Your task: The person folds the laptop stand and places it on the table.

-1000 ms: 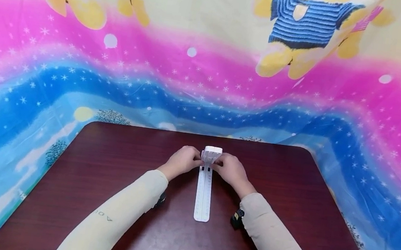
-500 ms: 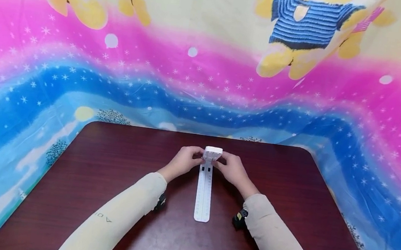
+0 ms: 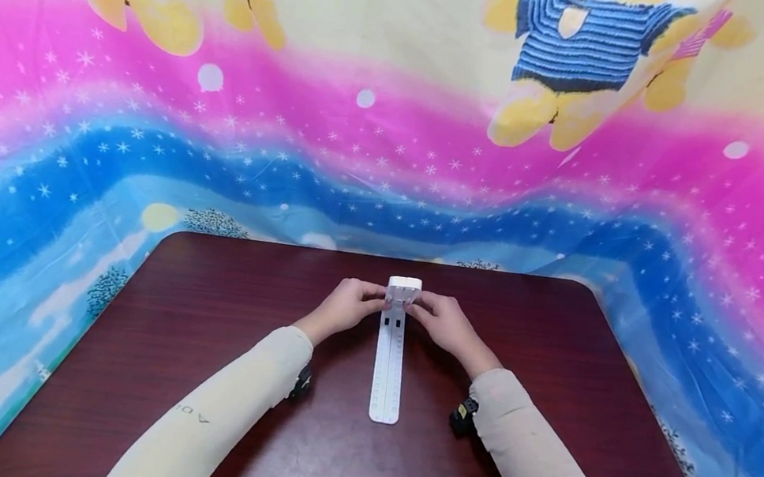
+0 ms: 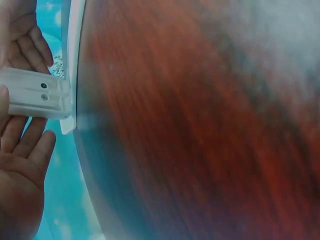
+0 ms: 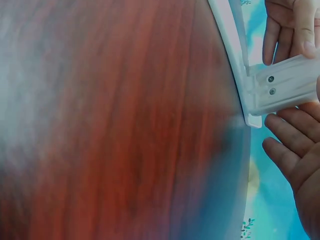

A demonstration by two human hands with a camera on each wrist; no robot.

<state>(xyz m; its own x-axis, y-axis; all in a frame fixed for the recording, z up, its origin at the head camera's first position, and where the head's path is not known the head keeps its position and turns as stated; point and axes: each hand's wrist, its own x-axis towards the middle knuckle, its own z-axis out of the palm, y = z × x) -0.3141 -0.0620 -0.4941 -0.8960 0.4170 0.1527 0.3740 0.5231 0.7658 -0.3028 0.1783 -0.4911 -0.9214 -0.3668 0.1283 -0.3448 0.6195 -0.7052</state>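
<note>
A white plastic folding stand (image 3: 388, 374) has its long flat base on the table and points toward me. At its far end a short upright arm (image 3: 404, 289) rises, with a thick white top. My left hand (image 3: 343, 305) holds this arm from the left, thumb in front and fingers behind. From the right, my right hand (image 3: 448, 325) grips it the same way. Two small screws show low on the arm (image 4: 30, 92) in the left wrist view, and again on the arm (image 5: 287, 82) in the right wrist view. Parts of the fingers are hidden behind it.
The dark red-brown table (image 3: 232, 292) has rounded far corners. Behind it and along its sides hangs a patterned curtain (image 3: 296, 124). Black wrist cameras sit under both sleeves, one camera (image 3: 463, 416) being at the right wrist.
Both wrists have drawn slightly outward, and the thumbs have shifted a little on the arm. The arm's top has moved very slightly back and left. The base has stayed in place.
</note>
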